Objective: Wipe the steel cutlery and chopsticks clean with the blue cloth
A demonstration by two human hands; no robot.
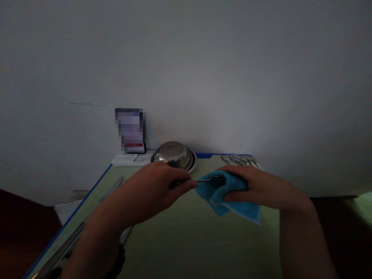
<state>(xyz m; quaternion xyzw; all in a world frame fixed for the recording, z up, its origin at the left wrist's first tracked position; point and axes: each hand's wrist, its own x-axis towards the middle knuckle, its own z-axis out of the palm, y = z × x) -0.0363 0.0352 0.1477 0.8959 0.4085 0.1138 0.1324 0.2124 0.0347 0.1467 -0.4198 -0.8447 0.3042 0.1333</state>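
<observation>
My left hand [171, 184] is closed in a pinch on the thin handle of a metal spoon [204, 180]. The spoon's far end runs into the folds of a blue cloth [223, 197], where its shape is mostly hidden. My right hand [247, 186] is wrapped round that cloth, thumb in front and fingers behind, and one corner hangs down. Both hands are above the light green tabletop [186, 240]. Beyond my right hand, several metal spoons [240, 159] lie side by side at the table's back edge.
An upturned metal bowl [173, 153] sits at the back, near the wall. Left of it, a blurred-out phone or tablet [130, 130] leans on the wall above a white item [124, 159]. Long metal utensils [68, 240], partly behind my left arm, lie along the left edge.
</observation>
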